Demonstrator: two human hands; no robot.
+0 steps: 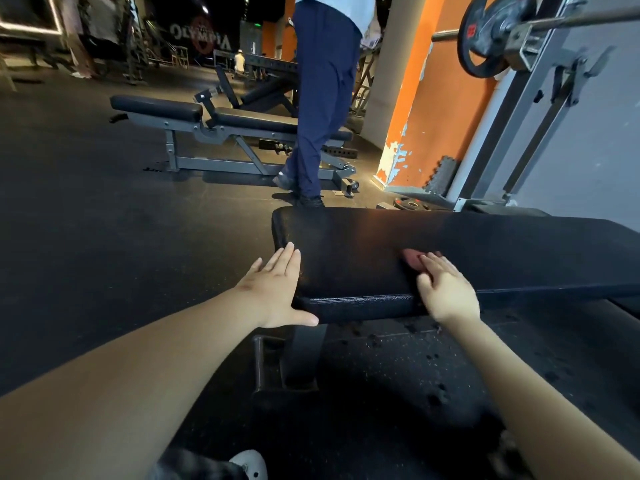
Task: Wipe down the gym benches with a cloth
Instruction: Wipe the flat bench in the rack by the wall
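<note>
Now your cloth (pixel 412 258) lies on top of the bench (pixel 502 247), close to its near edge and a little in from its left end. Only a small pinkish fold shows past your fingertips. Your right hand (pixel 446 289) is laid flat over it, fingers fairly straight, pressing it to the pad rather than bunching it up. Your left hand (pixel 277 289) is spread wide and holds nothing. Its palm is against the bench's left end, with the fingers reaching along the corner and the thumb stretched along the near side.

By the look of it you are partway through wiping this pad, with one hand bracing and the other working the cloth. The long stretch of pad to the right of the cloth probably still needs a pass. The next move calls for steady downward pressure and a long stroke along the top toward the right end, keeping the cloth fully under your palm so it does not slip out. After that, do the near side and the corners.

Just past the bench's far edge stands a person in blue trousers (pixel 322 98), so keep your strokes on the pad. Beyond that person is a second bench (pixel 156 108), which is likely your next one. To the bench's far right are an orange pillar (pixel 443 98) and a loaded barbell (pixel 485 32) on its rack.
</note>
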